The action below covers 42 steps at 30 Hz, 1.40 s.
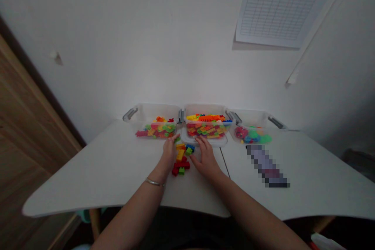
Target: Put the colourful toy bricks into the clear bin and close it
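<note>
Nearest me, the white bench (111,175) carries both forearms. My left hand (169,155) and right hand (206,159) lie flat on it with fingers spread, flanking a small pile of bricks (182,157); neither grip pinches a piece. The bricks lie loose or partly joined, so I judge the build barely started. Beyond them stand three clear bins: left bin (152,123), middle bin (207,123), right bin (252,129), all well stocked.

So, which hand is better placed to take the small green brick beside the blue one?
The right hand, probably. Its fingers lie just next to the green brick. The left hand rests on the far side of the brick pile.
</note>
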Each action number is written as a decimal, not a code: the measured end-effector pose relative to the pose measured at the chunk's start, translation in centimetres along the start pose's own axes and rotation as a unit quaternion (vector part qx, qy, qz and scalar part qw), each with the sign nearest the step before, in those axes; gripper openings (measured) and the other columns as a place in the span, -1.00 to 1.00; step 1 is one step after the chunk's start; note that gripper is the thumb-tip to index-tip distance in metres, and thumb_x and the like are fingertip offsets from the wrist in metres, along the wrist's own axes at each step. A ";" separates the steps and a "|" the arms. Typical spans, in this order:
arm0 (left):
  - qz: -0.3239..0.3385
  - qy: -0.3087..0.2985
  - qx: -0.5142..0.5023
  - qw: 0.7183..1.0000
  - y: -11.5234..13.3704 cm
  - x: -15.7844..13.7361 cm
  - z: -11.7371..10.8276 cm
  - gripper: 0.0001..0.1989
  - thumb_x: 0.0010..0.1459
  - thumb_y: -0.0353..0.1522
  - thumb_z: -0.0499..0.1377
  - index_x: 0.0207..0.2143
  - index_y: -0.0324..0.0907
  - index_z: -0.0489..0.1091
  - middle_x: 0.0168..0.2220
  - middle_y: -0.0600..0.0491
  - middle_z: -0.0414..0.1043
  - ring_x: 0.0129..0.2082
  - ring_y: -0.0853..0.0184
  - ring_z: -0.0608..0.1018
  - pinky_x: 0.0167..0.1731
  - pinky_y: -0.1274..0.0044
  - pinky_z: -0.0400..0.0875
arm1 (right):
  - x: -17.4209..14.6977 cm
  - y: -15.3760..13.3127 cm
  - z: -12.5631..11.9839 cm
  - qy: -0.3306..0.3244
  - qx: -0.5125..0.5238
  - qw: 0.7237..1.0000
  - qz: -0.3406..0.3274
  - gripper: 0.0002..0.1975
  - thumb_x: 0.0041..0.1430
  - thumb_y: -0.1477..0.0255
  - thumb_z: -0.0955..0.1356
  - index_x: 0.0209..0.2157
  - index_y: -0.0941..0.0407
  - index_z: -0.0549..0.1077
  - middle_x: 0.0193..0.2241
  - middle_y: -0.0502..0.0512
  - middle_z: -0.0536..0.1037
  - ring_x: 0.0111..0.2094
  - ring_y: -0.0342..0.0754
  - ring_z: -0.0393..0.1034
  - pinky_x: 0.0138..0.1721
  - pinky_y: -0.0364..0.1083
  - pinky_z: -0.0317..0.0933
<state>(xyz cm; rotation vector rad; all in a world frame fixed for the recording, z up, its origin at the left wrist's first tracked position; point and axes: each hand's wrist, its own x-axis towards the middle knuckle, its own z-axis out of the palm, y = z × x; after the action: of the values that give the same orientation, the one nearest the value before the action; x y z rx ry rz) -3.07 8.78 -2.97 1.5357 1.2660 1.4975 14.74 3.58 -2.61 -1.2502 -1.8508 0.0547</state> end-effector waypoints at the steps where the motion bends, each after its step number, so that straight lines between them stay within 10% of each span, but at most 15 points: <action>1: 0.025 0.019 0.056 0.998 0.1 0.1 -0.5 -0.50 0.33 -0.19 -0.18 -0.02 -0.19 0.47 0.01 -0.12 0.51 0.10 0.16 0.47 0.21 0.22 0.23 | -0.1 -0.1 0.0 -0.006 0.002 1.000 -0.007 -0.38 0.14 0.35 0.36 0.23 0.13 0.22 0.25 0.35 0.23 0.28 0.18 0.12 0.26 0.25 0.10; 14: 0.079 -0.051 0.416 0.904 1.1 -0.1 -1.4 -0.54 0.12 -0.49 0.05 0.09 -0.22 0.41 0.08 -0.14 0.49 0.13 0.08 0.45 0.18 0.23 0.27 | -0.3 1.5 -0.1 -0.097 0.040 0.994 0.022 -0.45 0.09 0.46 0.37 0.16 0.07 0.33 0.15 0.24 0.39 0.21 0.13 0.24 0.26 0.24 0.11; 42: 0.136 -0.086 0.440 0.884 1.2 -0.1 -0.5 -0.66 0.28 -0.37 0.00 -0.01 -0.14 0.50 0.07 -0.08 0.51 0.07 0.12 0.44 0.12 0.24 0.26 | -0.3 2.1 -0.2 -0.097 0.090 0.989 0.062 -0.43 0.08 0.52 0.32 0.17 0.08 0.32 0.17 0.28 0.33 0.20 0.08 0.26 0.20 0.16 0.23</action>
<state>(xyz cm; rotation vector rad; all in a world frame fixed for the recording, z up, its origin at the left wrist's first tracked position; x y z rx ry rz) -3.31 8.25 -1.83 2.4382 1.8001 0.9005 16.44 4.34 -3.65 -1.2678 -1.8833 0.4159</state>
